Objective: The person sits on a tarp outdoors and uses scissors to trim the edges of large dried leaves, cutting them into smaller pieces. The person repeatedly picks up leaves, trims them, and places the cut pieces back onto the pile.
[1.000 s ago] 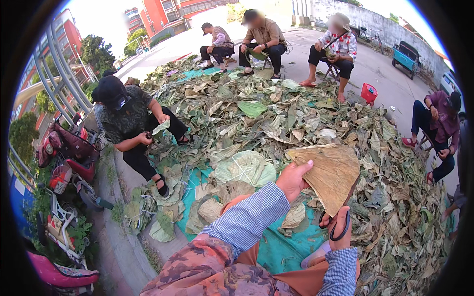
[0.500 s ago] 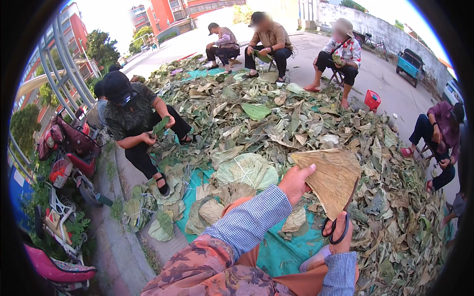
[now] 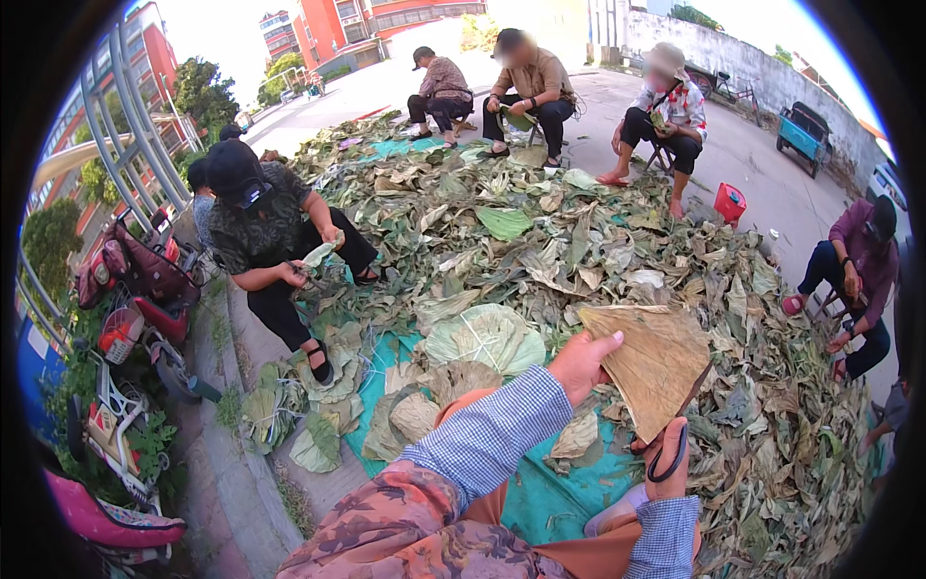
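My left hand [image 3: 582, 367] grips a brown, dried leaf [image 3: 658, 359] folded into a wedge, thumb on top and fingers hidden behind it. At the leaf's lower tip, my right hand [image 3: 669, 471] is closed on black-handled scissors [image 3: 683, 448]. The leaf hides the scissors' blades. Beyond my left forearm lies a round, pale green bundle of leaves [image 3: 485, 338] tied with white string. Loose brown leaves [image 3: 415, 415] rest beside it on a teal sheet [image 3: 550, 497].
A wide heap of dried leaves [image 3: 540, 236] spreads ahead and to the right. A co-worker [image 3: 265, 227] sits close on the left, handling a leaf. Other seated people [image 3: 535, 87] line the far side and right. A red container [image 3: 730, 201] and parked scooters [image 3: 154, 289] stand around.
The folded leaf has moved slightly right and down in my left hand. My right hand and the scissors' handles have turned a little. The left co-worker's leaf now shows a paler side.
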Available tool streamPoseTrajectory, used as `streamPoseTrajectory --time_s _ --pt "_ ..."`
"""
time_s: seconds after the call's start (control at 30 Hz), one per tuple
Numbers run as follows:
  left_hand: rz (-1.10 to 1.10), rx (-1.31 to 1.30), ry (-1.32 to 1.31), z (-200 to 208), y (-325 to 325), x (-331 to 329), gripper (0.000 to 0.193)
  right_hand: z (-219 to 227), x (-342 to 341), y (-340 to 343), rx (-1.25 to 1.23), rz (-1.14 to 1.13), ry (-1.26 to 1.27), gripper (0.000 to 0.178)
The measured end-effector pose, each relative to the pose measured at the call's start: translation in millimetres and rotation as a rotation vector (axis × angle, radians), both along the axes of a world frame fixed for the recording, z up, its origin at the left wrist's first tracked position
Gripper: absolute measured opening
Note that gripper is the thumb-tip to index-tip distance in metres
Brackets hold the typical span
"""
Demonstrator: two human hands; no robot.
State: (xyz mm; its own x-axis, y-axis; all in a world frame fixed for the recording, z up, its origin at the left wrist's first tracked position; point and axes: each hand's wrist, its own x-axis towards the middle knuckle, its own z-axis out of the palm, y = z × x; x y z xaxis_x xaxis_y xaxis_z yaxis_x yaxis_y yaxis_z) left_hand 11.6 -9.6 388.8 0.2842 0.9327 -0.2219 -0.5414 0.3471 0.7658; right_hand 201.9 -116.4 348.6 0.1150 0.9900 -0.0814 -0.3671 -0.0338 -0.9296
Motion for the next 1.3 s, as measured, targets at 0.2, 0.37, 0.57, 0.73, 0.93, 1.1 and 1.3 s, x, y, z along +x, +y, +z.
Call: streamPoseTrajectory --time_s 0.2,0.37,0.57,0.73,0.93,1.1,1.3 --pt "-0.06 -0.01 0.001 3.4 -1.4 -1.1 0.039 4.7 5.7 0.0 -0.029 0.037 -0.045 0.066" --pt "-0.035 -0.01 -0.014 0.4 -1.8 -7.0 0.038 -3.5 6.0 0.1 -0.027 -0.012 -0.162 0.063" --pt "0.037 -0.005 -0.016 8.2 -1.2 6.5 0.036 -0.8 18.9 -4.7 -0.031 -0.023 -0.236 0.06" --pt "0.075 0.049 -0.045 -9.2 4.7 -5.4 0.03 -9.9 16.5 4.4 -0.023 0.076 -0.196 0.047" --pt "0.106 0.067 -0.056 1.0 0.3 6.5 0.034 -8.1 26.4 3.6 -0.021 0.155 -0.237 0.058" --pt "0.089 0.079 -0.041 0.9 1.0 7.6 0.034 -1.4 26.3 1.3 -0.025 0.122 -0.247 0.058" --pt "0.095 0.07 0.02 -2.2 1.2 4.3 0.033 0.7 27.3 2.1 -0.041 0.1 -0.232 0.058"
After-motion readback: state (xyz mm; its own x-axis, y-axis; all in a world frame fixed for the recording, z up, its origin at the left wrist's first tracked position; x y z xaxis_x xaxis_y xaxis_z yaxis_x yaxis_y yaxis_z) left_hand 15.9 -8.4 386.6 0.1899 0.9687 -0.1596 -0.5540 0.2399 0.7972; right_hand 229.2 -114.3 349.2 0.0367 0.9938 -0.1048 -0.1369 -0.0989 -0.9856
